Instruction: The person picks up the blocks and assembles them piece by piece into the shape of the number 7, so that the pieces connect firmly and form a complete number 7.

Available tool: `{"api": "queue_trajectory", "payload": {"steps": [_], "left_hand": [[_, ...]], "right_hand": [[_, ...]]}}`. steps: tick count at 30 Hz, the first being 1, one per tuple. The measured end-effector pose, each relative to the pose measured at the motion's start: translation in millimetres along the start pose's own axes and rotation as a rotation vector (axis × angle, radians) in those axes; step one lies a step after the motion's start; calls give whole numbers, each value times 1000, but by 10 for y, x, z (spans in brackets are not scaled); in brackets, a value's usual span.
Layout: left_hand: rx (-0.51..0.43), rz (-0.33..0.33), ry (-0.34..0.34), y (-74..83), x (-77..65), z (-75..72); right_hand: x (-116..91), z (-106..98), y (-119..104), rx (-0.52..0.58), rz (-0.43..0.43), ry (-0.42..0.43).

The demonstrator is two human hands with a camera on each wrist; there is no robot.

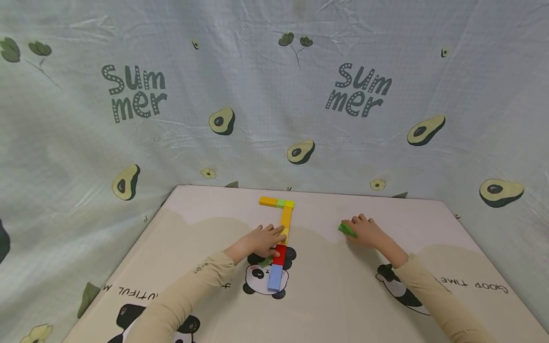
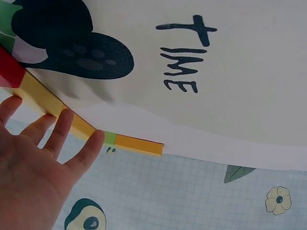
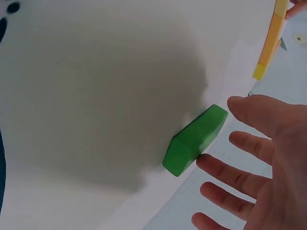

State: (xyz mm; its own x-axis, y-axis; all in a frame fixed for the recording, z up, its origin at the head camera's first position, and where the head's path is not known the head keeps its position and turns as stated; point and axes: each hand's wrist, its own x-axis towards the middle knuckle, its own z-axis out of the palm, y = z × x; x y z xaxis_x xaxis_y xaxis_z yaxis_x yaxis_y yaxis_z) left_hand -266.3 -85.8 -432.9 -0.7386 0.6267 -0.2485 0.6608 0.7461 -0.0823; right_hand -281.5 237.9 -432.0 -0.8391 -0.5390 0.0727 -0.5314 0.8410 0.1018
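Observation:
A line of blocks runs up the table: a blue block [image 1: 275,277], a red block [image 1: 279,255], a yellow block [image 1: 284,233] and an orange block [image 1: 286,216]. At its far end, a yellow block [image 1: 289,204], a light green block [image 1: 280,203] and another orange block [image 1: 268,201] turn left. My left hand [image 1: 262,239] has its fingers spread and fairly straight, fingertips at the line's yellow and orange part, thumb by the red block. Off to the right, my right hand [image 1: 366,232] holds a green block [image 3: 195,140] between thumb and fingertips, above its shadow.
The pale table mat [image 1: 317,286] carries printed pandas and lettering. Behind it hangs a light curtain [image 1: 257,152] with avocados and the word summer, meeting the table's back edge just beyond the far blocks.

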Motion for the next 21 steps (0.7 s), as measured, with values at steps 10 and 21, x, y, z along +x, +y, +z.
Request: {"api": "queue_trajectory", "payload": {"steps": [10, 21], "left_hand": [[2, 10, 4, 22, -5, 4], [1, 2, -4, 15, -9, -14]], "right_hand": [[-36, 47, -2, -13, 30, -24], [-23, 90, 22, 8, 47, -16]]}}
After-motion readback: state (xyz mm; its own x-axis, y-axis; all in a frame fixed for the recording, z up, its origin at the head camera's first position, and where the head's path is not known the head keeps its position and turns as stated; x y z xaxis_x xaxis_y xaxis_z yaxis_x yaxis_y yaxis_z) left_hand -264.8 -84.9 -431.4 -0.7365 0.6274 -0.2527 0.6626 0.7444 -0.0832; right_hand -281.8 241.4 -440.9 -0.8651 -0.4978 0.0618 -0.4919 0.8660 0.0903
